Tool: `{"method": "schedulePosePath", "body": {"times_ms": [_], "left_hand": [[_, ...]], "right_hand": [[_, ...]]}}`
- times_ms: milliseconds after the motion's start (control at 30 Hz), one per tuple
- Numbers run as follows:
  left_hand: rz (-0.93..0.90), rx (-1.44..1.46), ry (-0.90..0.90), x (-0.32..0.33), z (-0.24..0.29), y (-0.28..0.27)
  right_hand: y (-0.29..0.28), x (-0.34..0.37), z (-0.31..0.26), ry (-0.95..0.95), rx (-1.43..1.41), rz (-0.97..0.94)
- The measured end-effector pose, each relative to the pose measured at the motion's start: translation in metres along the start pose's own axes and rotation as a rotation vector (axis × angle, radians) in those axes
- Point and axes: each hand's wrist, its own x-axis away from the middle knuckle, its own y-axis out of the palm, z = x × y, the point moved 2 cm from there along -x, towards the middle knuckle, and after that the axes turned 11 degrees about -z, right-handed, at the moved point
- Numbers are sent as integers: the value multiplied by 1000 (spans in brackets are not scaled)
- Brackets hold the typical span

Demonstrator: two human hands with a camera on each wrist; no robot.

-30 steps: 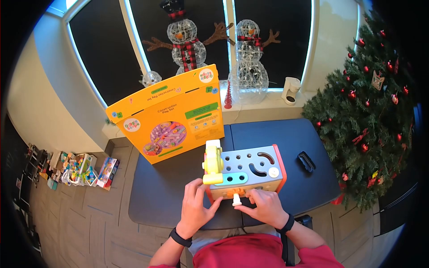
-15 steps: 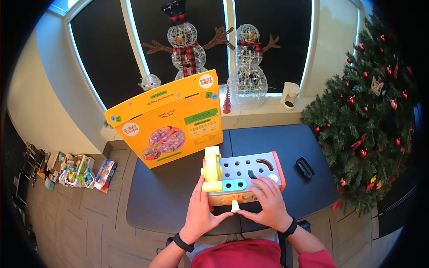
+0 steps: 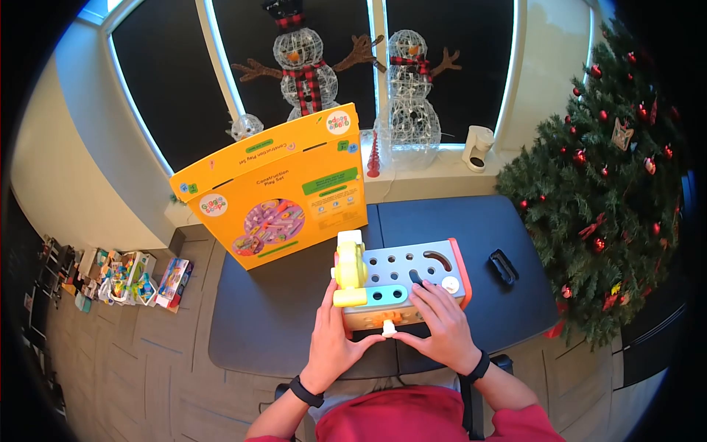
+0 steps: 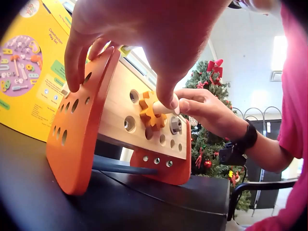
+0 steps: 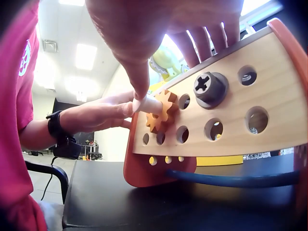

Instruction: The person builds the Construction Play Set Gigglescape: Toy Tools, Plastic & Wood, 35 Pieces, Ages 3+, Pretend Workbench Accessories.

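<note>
A toy workbench [image 3: 420,259] with red end panels stands on the dark table. On its wooden front, an orange gear [image 4: 150,111] has a white peg [image 5: 150,105] through its middle. My left hand [image 3: 333,350] lies along the bench's left end panel, its thumb pressing the peg's head. My right hand [image 3: 447,337] rests its extended fingers over the top edge, with its thumb also at the peg's head. Beside the gear sits a grey screw [image 5: 211,90]. On top are a yellow piece [image 3: 350,264] and a teal strip [image 3: 396,295].
A yellow construction set box [image 3: 294,199] stands behind the bench at the left. A black oval object [image 3: 504,267] lies on the table [image 3: 501,313] at the right. Further right is a decorated Christmas tree [image 3: 589,191]; snowman figures [image 3: 302,81] stand by the window.
My right fingers have moved from the front up onto the bench's top, and my left fingers have straightened along its side. Both thumbs have come together at the white peg.
</note>
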Motion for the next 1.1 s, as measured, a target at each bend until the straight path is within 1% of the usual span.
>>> {"method": "schedulePosePath", "body": {"times_ms": [433,500,567,633,667,700,733,800,833,867,933,967,1067,1100], "left_hand": [[9,-21,-6,-2,0,0],[-23,-3,-25,-2,0,-4],[-47,19,-20,-4,-2,-10],[-72,38,-17,-7,-6,-21],[-92,32,43,-9,-8,-27],[-112,26,101,-11,-10,-34],[-112,26,100,-13,-13,-42],[-234,-36,180,-17,-18,-56],[-252,-37,209,-19,-21,-61],[-253,-36,213,-21,-23,-65],[-293,-125,275,-24,-26,-69],[-294,-121,277,-26,-28,-70],[-291,-189,301,-31,-31,-71],[-291,-188,301,-32,-31,-71]], "right_hand": [[1,-1,2,-1,0,22],[-3,-1,3,-2,-5,11],[-12,-3,5,-30,-88,-22],[-22,-2,15,-65,-101,12],[-27,-2,21,-101,-115,44],[-36,-3,23,-91,-120,91],[-42,-4,30,-92,-121,90],[-56,-5,48,-44,-109,109],[-62,-4,55,-20,-112,133],[-68,-3,63,-18,-109,134],[-79,1,84,51,-110,129],[-84,2,94,87,-120,121],[-100,8,125,185,-95,155],[-104,11,138,190,-76,178]]}}
